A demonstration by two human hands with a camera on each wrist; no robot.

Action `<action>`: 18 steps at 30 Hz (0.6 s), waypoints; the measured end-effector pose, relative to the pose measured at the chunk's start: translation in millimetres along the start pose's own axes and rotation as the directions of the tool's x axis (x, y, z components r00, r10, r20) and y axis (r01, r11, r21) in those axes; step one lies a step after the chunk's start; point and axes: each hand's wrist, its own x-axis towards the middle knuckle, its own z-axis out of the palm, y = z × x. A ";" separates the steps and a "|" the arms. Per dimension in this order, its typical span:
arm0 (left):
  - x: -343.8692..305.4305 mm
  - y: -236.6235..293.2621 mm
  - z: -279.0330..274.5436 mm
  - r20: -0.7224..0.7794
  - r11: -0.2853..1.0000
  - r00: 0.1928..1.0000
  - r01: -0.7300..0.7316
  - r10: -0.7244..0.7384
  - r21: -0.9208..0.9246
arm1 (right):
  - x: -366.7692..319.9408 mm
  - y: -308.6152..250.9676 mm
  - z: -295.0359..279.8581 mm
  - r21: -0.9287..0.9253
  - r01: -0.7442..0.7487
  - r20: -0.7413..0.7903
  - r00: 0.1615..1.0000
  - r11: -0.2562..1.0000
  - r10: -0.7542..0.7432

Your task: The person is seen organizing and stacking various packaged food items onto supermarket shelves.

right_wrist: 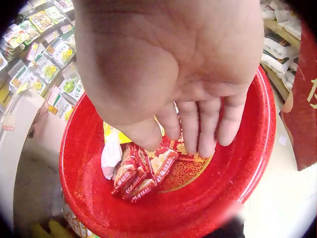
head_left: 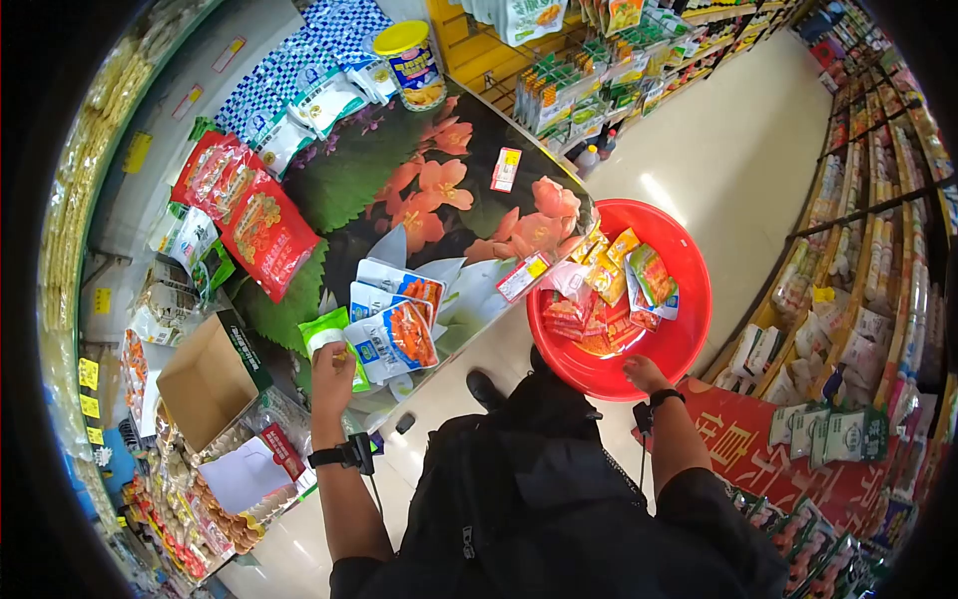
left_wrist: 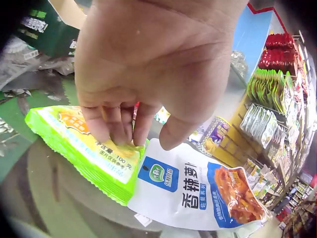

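In the head view my left hand [head_left: 333, 374] is over a bright green packet [head_left: 321, 329] at the near edge of the display table. Its fingertips touch the printed face of the green packet [left_wrist: 74, 148] in the left wrist view, while the thumb stands apart by a white pouch [left_wrist: 163, 178] with a carrot-coloured picture. Several such white pouches [head_left: 391, 339] lie overlapped beside it. My right hand [head_left: 647, 375], fingers extended, hovers at the near rim of a red basin [head_left: 689, 290]. Red snack packets [right_wrist: 143, 171], yellow packets [head_left: 605, 277] and other bags lie inside it.
Red bags [head_left: 261, 235] and a yellow-lidded canister [head_left: 409, 62] stand farther back on the flower-printed table [head_left: 349, 190]. An open cardboard box [head_left: 210, 379] sits to the left. Stocked shelves [head_left: 858, 250] line the right, beyond the tiled floor [head_left: 728, 140].
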 end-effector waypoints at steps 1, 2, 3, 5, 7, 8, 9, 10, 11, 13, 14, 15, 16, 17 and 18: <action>-0.7 3.5 0.3 -0.007 1.000 1.000 -0.003 0.003 0.027 | 4.6 -6.0 -8.3 -0.022 0.033 -0.012 0.999 0.999 -0.034; -1.6 4.8 0.9 -0.006 0.999 1.000 0.007 -0.007 0.049 | 9.2 -10.8 -15.6 -0.041 0.066 -0.024 0.997 0.997 -0.067; -2.4 3.7 1.8 -0.006 0.997 1.000 0.015 -0.015 0.070 | 13.6 -12.0 -20.9 -0.060 0.101 -0.037 0.994 0.993 -0.103; -4.5 4.5 2.8 -0.008 0.994 0.999 0.044 -0.044 0.100 | 72.1 43.1 -40.1 -0.195 0.095 -0.137 0.983 0.976 -0.123; -9.4 7.6 3.8 -0.020 0.989 0.996 0.091 -0.090 0.114 | 59.5 -4.8 -61.7 -0.190 0.032 -0.153 0.986 0.981 -0.062; -12.4 22.5 1.4 0.009 0.979 0.985 0.173 -0.175 0.103 | 65.9 -8.6 -69.3 -0.239 0.063 -0.179 0.978 0.969 -0.107; -15.3 21.3 2.5 0.013 0.978 0.984 0.173 -0.176 0.113 | 71.4 -14.8 -77.2 -0.289 0.095 -0.203 0.966 0.953 -0.158; -18.7 16.1 2.2 0.015 0.978 0.985 0.171 -0.174 0.121 | 78.1 -22.1 -83.0 -0.339 0.130 -0.225 0.950 0.932 -0.214; -21.4 11.3 1.8 0.015 0.978 0.985 0.167 -0.170 0.129 | 84.2 -29.4 -87.3 -0.372 0.151 -0.239 0.938 0.916 -0.252; -32.1 43.7 0.3 0.002 0.960 0.972 0.231 -0.234 0.159 | 94.7 -41.0 -93.7 -0.437 0.185 -0.267 0.908 0.880 -0.323; -36.9 57.2 0.4 -0.001 0.949 0.964 0.263 -0.267 0.172 | 104.3 -42.9 -91.9 -0.458 0.090 -0.339 0.902 0.884 -0.268; -40.6 59.1 0.4 -0.002 0.947 0.961 0.274 -0.278 0.169 | 109.7 -47.6 -93.8 -0.466 0.100 -0.323 0.906 0.879 -0.274; -45.0 58.1 -0.6 -0.003 0.944 0.957 0.285 -0.289 0.165 | 113.1 -56.1 -96.6 -0.475 0.110 -0.307 0.909 0.873 -0.282; -47.8 57.0 -1.6 -0.005 0.942 0.954 0.295 -0.298 0.161 | 117.3 -65.3 -98.4 -0.482 0.122 -0.291 0.912 0.867 -0.290; -49.8 56.5 -3.2 -0.004 0.927 0.946 0.318 -0.323 0.201 | 121.5 -73.0 -96.2 -0.464 0.053 -0.315 0.923 0.884 -0.220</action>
